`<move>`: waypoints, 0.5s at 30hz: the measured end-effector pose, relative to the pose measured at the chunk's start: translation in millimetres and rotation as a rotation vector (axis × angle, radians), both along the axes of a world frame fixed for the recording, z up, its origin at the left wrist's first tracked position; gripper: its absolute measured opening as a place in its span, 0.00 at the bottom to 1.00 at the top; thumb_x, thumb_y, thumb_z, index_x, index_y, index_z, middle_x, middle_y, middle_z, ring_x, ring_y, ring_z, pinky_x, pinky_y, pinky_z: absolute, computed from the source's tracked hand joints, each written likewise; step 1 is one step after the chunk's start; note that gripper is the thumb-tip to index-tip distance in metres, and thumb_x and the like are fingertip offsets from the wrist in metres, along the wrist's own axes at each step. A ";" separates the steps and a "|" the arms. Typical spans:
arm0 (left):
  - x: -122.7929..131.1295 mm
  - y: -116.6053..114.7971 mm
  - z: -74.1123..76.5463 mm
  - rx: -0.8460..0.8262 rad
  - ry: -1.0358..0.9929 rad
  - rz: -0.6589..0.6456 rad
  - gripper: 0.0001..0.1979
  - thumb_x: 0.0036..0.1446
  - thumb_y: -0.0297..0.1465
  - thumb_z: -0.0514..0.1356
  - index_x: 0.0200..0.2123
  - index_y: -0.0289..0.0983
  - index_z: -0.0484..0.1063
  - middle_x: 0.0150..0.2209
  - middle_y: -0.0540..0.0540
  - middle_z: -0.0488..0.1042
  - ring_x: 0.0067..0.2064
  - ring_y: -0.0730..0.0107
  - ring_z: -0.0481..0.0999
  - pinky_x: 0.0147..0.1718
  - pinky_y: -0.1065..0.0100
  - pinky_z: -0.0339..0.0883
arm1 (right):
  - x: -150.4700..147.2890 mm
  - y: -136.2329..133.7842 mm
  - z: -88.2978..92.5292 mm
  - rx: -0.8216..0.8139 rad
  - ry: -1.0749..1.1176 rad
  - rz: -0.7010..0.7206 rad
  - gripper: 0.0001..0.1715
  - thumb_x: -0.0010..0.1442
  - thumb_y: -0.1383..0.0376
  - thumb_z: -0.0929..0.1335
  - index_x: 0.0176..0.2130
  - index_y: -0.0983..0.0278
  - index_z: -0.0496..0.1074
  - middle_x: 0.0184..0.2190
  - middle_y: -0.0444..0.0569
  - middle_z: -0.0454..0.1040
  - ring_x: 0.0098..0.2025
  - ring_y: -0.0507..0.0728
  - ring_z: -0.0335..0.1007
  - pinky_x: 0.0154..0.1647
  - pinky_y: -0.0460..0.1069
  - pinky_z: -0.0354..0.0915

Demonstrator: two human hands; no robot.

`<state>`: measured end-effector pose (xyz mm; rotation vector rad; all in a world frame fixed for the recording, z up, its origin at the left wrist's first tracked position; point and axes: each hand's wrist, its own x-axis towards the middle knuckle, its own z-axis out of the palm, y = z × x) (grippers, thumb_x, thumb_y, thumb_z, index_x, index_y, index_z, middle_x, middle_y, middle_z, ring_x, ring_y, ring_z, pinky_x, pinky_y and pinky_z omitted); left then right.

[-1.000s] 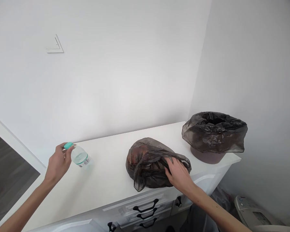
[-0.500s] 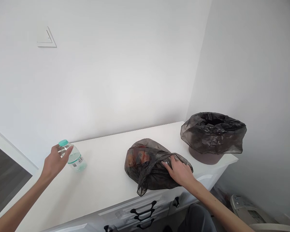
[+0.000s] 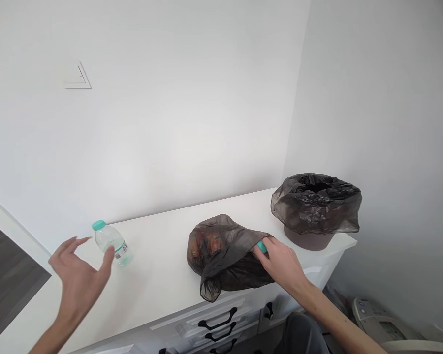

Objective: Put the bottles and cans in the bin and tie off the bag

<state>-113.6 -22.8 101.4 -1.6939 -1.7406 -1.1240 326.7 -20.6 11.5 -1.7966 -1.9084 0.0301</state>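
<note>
A clear plastic bottle (image 3: 104,238) with a teal cap stands at the left end of the white cabinet top. My left hand (image 3: 79,275) is open beside it, fingers and thumb spread apart. A thin black plastic bag (image 3: 229,255) lies in the middle, and orange-red packaging shows through its left part. My right hand (image 3: 286,265) reaches into the bag's right-hand opening, fingers closed around a teal bottle cap (image 3: 262,247). The bag hides whatever is below that cap.
A brownish bin (image 3: 310,241) lined with a black bag stands at the cabinet's right end by the wall corner. The white cabinet (image 3: 158,250) has drawers with black handles (image 3: 217,319) in front. A beige appliance (image 3: 384,319) sits low at right.
My left hand has let go of the bottle and drawn back, opening its fingers. My right hand has closed on a teal cap now showing at the bag's opening.
</note>
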 end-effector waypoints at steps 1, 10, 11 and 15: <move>15.6 -5.8 0.2 0.051 0.041 -0.052 0.34 0.63 0.46 0.60 0.61 0.26 0.60 0.63 0.24 0.60 0.70 0.34 0.55 0.64 0.36 0.57 | 1.9 -6.7 4.7 0.078 0.041 0.009 0.19 0.74 0.55 0.60 0.41 0.62 0.75 0.35 0.50 0.79 0.31 0.58 0.74 0.28 0.49 0.58; 169.6 -65.8 -29.3 -0.254 0.158 -0.781 0.24 0.63 0.36 0.63 0.62 0.47 0.66 0.61 0.40 0.72 0.62 0.53 0.71 0.59 0.54 0.70 | 1.4 -83.2 61.3 0.282 0.566 0.318 0.11 0.71 0.57 0.65 0.45 0.58 0.74 0.38 0.46 0.79 0.37 0.54 0.76 0.38 0.46 0.67; 181.8 -72.0 -35.2 -0.311 0.110 -0.821 0.30 0.61 0.39 0.65 0.65 0.48 0.63 0.63 0.40 0.72 0.63 0.52 0.72 0.60 0.54 0.71 | -0.8 -91.0 66.7 0.257 0.613 0.353 0.10 0.71 0.57 0.66 0.44 0.58 0.75 0.38 0.45 0.79 0.38 0.53 0.76 0.39 0.46 0.67; 207.4 -90.3 -48.6 -0.653 -0.134 -0.942 0.36 0.56 0.44 0.68 0.67 0.51 0.62 0.61 0.44 0.76 0.57 0.52 0.79 0.52 0.57 0.78 | -3.6 -108.4 73.5 0.102 0.764 0.506 0.12 0.69 0.55 0.68 0.48 0.57 0.75 0.38 0.43 0.79 0.37 0.53 0.75 0.40 0.45 0.69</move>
